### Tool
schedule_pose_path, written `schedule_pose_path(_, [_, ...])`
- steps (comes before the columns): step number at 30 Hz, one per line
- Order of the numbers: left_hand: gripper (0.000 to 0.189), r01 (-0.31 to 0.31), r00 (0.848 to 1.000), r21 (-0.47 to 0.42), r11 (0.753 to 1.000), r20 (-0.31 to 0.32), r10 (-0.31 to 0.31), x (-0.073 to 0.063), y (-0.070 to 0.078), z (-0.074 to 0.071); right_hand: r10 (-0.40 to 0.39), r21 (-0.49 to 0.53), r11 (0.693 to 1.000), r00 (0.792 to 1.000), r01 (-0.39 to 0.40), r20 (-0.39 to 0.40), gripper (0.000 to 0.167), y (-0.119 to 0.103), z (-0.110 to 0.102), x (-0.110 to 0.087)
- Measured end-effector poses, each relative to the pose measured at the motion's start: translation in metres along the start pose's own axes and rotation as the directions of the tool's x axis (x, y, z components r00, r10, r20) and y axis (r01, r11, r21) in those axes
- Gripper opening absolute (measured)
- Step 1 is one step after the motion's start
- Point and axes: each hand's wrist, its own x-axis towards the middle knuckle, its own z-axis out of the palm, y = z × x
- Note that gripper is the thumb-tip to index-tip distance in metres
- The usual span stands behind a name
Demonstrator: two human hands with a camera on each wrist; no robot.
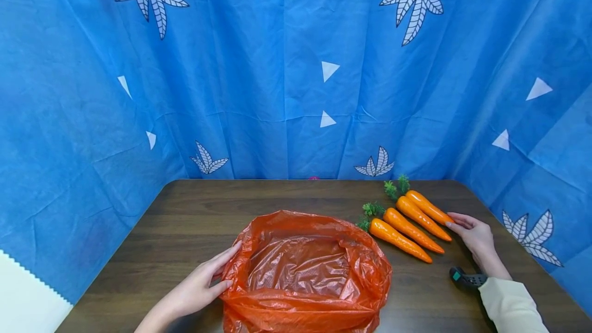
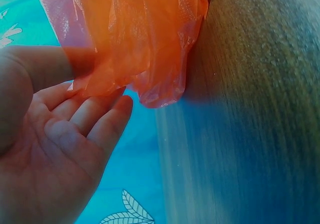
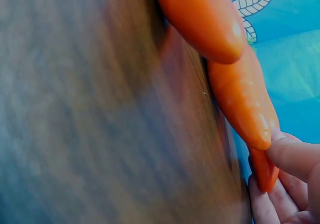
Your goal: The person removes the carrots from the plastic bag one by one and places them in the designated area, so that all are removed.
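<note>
A red plastic bag [image 1: 305,317] stands with its mouth spread wide at the table's near middle. My left hand [image 1: 199,281] holds the bag's left rim; in the left wrist view the thin plastic [image 2: 125,29] lies between the thumb and the fingers. Several orange carrots with green tops lie side by side to the right of the bag, tips toward the right. At the farthest carrot [image 1: 427,206], my right hand [image 1: 476,238] pinches the tip between thumb and fingers. The right wrist view shows that tip [image 3: 265,171] in the fingers, with a neighbouring carrot [image 3: 242,102] close by.
The dark wooden table [image 1: 185,225] is bordered by a blue patterned curtain [image 1: 259,91] at the back and sides. The nearest carrot [image 1: 400,241] lies close to the bag's right rim. A black wrist device [image 1: 467,277] is strapped beside the right sleeve [image 1: 509,304].
</note>
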Motion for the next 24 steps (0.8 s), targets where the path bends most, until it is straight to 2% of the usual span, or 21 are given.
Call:
schedule_pose_path(7, [0.067,-0.018,1.0,0.035,0.999,-0.005,0.018,-0.0009,0.001,0.0001,-0.039,-0.011,0.999,0.999,0.039,0.005,0.058,-0.001,0.0005,-0.0001])
schedule_pose_path(15, [0.069,0.009,1.0,0.035,0.999,-0.002,-0.009,-0.0005,0.0029,-0.0007,-0.082,0.114,0.99,0.996,0.079,0.02,0.056,0.0007,-0.0026,-0.0027])
schedule_pose_path(24, [0.068,-0.007,1.0,0.028,1.0,-0.006,0.007,-0.0005,0.0026,0.0001,-0.074,0.152,0.986,0.997,0.074,-0.002,0.054,0.0,-0.0024,-0.0034])
